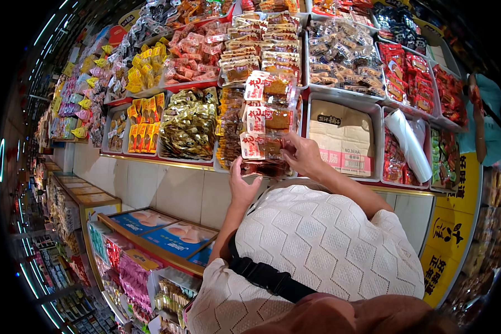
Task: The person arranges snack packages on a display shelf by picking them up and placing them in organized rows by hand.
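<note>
Clear snack packets (271, 117) with white and red printed labels lie in an overlapping row along the right side of a white bin (219, 165) before me. My right hand (304, 155) bends over the row from the right. Its thumb and fingertips pinch the right end of a front packet (261, 146). At the front left corner of that row is my left hand (243, 183), its thumb and index finger spread apart. The index fingertip is by the packet's left edge; whether it touches is not clear. Brown snack packets (231, 121) fill the bin's left side.
To the right, a bin holds a flattened cardboard box (340, 133). Beyond it, a roll of plastic bags (408, 146) lies across red packets. Gold packets (188, 123) fill a bin on the left. A low display case (158, 234) stands behind my left arm. Another person (486, 121) is at far right.
</note>
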{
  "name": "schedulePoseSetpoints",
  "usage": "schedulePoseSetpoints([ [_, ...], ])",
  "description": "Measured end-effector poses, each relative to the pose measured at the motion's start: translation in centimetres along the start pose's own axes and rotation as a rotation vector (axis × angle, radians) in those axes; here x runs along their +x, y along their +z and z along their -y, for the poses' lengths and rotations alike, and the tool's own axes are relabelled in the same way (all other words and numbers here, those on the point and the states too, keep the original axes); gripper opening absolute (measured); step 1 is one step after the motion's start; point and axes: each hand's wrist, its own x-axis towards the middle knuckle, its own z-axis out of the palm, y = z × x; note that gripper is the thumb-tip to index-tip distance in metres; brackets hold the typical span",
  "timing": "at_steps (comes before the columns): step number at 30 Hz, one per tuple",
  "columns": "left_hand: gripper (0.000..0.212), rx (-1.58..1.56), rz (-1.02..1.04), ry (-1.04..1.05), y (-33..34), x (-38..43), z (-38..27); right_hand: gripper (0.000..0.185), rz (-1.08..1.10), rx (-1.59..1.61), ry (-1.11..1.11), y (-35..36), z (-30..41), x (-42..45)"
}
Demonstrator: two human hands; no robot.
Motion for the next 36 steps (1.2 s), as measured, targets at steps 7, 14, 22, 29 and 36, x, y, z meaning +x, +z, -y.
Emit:
schedulePoseSetpoints([
  [7,0.082,-0.078,0.023,-0.008,-0.3,0.3,-1.5,0.018,-0.059,0.149,0.075,1.3,-2.0,-0.5],
  [14,0.093,-0.027,0.029,0.004,0.9,0.3,-0.7,0.017,-0.100,0.163,0.162,1.2,-1.5,-0.7],
  [22,0.100,-0.074,0.010,0.012,0.8,-0.6,0.6,0.033,-0.084,0.120,0.160,0.9,-1.6,-0.9],
  [29,0.102,-0.050,0.024,-0.039,0.5,-1.5,1.8,0.036,-0.085,0.106,0.161,0.7,-1.0,-1.1],
  [36,0.100,-0.066,0.024,-0.045,0.2,-1.8,2.2,0.034,-0.132,0.116,0.173,0.4,-2.2,-1.2],
])
